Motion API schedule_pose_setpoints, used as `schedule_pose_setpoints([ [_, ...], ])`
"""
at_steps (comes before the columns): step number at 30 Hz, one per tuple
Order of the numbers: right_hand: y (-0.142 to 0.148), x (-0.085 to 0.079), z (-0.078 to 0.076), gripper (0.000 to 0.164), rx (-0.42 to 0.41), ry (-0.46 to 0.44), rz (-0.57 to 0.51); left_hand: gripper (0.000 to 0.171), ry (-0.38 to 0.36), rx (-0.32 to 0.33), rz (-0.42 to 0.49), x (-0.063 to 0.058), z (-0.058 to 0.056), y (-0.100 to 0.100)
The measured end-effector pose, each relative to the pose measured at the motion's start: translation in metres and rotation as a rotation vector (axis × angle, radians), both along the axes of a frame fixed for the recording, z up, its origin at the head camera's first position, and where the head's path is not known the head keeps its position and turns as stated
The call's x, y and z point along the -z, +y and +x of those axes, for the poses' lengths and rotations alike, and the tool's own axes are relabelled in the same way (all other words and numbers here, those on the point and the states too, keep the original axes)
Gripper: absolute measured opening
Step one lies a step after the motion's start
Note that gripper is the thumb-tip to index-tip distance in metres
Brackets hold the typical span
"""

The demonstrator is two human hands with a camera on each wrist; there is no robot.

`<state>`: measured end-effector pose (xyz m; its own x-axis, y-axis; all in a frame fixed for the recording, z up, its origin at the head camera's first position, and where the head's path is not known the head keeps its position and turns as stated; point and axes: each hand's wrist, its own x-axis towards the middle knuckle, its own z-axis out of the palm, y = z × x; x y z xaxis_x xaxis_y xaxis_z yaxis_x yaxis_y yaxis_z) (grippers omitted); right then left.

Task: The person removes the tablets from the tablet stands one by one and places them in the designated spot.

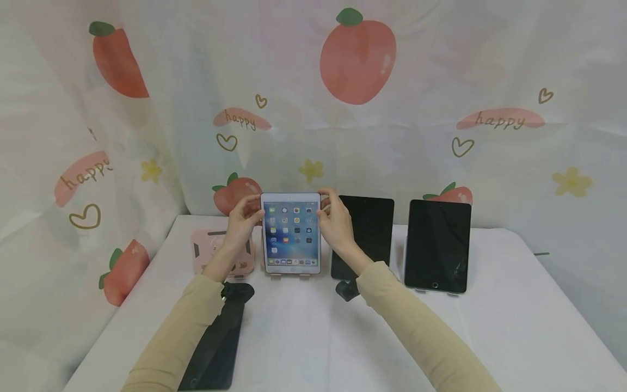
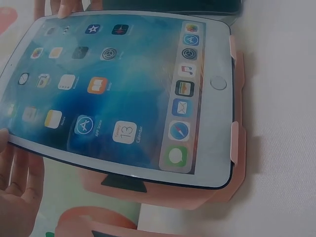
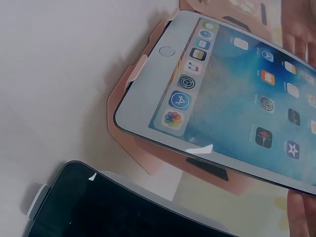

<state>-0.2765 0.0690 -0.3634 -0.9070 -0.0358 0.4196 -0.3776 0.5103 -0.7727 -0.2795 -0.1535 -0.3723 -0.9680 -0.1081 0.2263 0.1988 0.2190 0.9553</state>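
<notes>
A white-framed tablet with a lit screen of app icons leans upright, its lower edge resting in the lips of a pink stand. My left hand pinches its left side near the top, thumb at the front edge and fingers behind. On the opposite side my right hand grips the upper right edge in the same manner. Both wrist views show the home-button end seated against the stand's lips. Most of the stand is hidden behind the tablet.
Another pink stand is just left, partly behind my left arm. To the right, a dark tablet and a second dark tablet lean on stands. One more dark tablet lies flat at front left. White cloth covers the table.
</notes>
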Motion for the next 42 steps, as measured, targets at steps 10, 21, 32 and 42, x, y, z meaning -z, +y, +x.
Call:
schedule_pose_setpoints([
  [10, 0.005, -0.004, 0.006, 0.039, -0.035, 0.044, -0.039, 0.037, 0.06, 0.05, -0.01, -0.009, 0.011, -0.002],
  [21, 0.008, -0.006, 0.021, 0.037, -0.095, 0.106, -0.054, 0.036, 0.021, 0.061, 0.007, -0.014, 0.032, -0.005],
  [32, 0.01, 0.005, 0.049, 0.039, -0.136, 0.106, -0.156, 0.034, 0.041, 0.084, 0.005, -0.009, 0.058, -0.009],
  [42, 0.008, -0.008, 0.081, 0.04, -0.115, 0.069, -0.184, 0.036, -0.012, 0.058, -0.014, -0.007, 0.081, -0.009],
])
